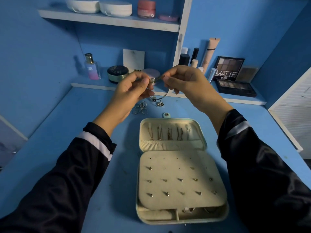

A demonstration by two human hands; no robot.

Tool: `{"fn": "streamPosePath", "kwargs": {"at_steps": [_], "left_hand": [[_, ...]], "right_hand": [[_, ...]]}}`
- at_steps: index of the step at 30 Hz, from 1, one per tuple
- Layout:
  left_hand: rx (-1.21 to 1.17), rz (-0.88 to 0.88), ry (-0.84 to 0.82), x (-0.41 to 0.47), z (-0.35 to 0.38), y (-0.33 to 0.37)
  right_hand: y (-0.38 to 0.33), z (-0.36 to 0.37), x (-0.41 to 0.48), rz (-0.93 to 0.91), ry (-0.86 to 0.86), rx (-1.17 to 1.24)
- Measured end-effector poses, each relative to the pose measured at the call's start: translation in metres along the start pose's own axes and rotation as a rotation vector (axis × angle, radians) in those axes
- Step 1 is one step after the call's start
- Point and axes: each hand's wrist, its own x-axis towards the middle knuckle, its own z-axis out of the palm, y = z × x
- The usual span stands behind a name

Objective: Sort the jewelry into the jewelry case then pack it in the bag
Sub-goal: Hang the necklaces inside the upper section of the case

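Fingers (pixel 142 77) of the left hand (pixel 131 91) pinch the cylindrical end of a silver bracelet (pixel 162 95). The right hand (pixel 185 81) pinches it just beside, and the chain hangs down between them at upper centre. The open jewelry case (pixel 185 158) lies directly below, about equally near both hands. "MATTE" reads on the eyeshadow palette (pixel 227 68), "SB" on the perfume bottle (pixel 91 68).

Open jewelry case (pixel 173 174) at the front centre of the worktop (pixel 124 182), its lid half lying behind the stud panel. Necklaces (pixel 168 133) are in the lid and studs (pixel 165 193) in the panel. Rings (pixel 141 108) lie on the worktop behind the case. Above them, left hand (pixel 131 88) and right hand (pixel 186 79) hold a chain (pixel 164 94) between them. A ledge (pixel 87 84) along the back edge carries a bottle (pixel 92 68) at left and palettes (pixel 229 68) at right.
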Motion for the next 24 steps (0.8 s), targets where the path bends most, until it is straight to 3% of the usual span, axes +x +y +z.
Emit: {"fn": "streamPosePath", "kwargs": {"at_steps": [10,24], "left_hand": [[0.224,0.004,-0.099,-0.025,0.019,0.011],[0.209,0.061,-0.089,-0.058,0.047,0.025]], "right_hand": [[-0.016,-0.012,-0.039,-0.017,0.046,0.072],[-0.032,-0.007,-0.077,-0.039,0.027,0.026]]}}
